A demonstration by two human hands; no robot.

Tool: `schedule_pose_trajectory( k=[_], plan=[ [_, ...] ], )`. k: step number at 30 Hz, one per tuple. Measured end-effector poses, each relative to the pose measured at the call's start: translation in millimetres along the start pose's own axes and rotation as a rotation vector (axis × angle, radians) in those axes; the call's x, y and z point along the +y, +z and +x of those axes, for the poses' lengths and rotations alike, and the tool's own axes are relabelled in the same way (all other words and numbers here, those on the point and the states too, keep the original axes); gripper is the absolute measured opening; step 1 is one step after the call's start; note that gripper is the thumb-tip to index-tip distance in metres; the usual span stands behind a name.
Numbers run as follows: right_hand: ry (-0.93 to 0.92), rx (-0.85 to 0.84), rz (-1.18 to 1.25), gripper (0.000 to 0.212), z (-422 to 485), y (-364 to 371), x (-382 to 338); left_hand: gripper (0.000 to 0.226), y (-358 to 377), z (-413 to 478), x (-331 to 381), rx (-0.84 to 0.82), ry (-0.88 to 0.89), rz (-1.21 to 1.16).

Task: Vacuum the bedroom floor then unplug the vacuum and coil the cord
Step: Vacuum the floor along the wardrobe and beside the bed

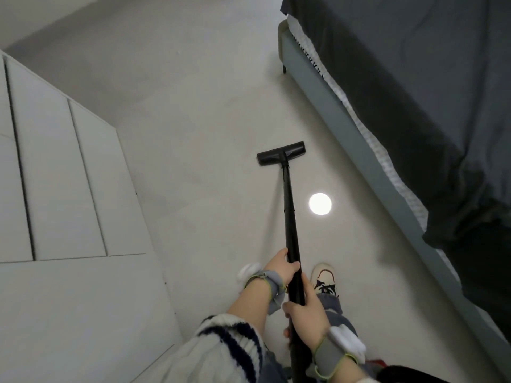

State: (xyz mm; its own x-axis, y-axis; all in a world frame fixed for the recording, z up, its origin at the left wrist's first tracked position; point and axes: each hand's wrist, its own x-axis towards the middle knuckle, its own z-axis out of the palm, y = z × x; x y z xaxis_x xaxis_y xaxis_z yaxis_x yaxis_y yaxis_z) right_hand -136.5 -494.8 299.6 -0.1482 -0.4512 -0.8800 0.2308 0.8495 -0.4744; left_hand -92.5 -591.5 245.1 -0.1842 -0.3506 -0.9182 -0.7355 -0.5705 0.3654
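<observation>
A long black vacuum wand [289, 214] slants from my hands down to its flat black floor head [281, 153], which rests on the pale floor [199, 161] between the wardrobe and the bed. My left hand [282, 268] grips the wand higher along the tube, fingers wrapped round it. Closer to me, my right hand [307, 316] is closed round the same tube. Both wrists wear grey straps. The vacuum's body, cord and plug are out of sight.
A white wardrobe [63, 172] with panelled doors fills the left. A bed [348, 128] with a grey-green frame and dark bedding runs along the right. A round light reflection [320, 204] shines on the floor. My sneaker [324, 277] stands beside the wand.
</observation>
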Motion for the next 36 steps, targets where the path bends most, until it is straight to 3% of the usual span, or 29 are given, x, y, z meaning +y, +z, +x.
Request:
schedule_pose_trajectory(
  k=[8, 14, 27, 36],
  plan=[
    [0.020, -0.048, -0.059, 0.086, -2.0, 40.7, 12.9, 0.057, -31.5, -5.2, -40.3, 0.034, -0.019, -0.056],
    [0.003, -0.087, -0.079, 0.085, 15.9, 36.1, -10.9, 0.059, -44.6, 8.1, -22.3, 0.052, -0.033, -0.103],
    [-0.024, -0.140, -0.144, 0.082, 92.4, -11.8, -125.8, 0.060, -76.7, 70.3, 88.1, 0.106, -0.012, -0.234],
    [-0.056, -0.164, -0.141, 0.080, 159.3, 68.5, -251.4, 0.061, -212.1, 136.1, 133.6, 0.123, 0.034, -0.318]
  ],
)
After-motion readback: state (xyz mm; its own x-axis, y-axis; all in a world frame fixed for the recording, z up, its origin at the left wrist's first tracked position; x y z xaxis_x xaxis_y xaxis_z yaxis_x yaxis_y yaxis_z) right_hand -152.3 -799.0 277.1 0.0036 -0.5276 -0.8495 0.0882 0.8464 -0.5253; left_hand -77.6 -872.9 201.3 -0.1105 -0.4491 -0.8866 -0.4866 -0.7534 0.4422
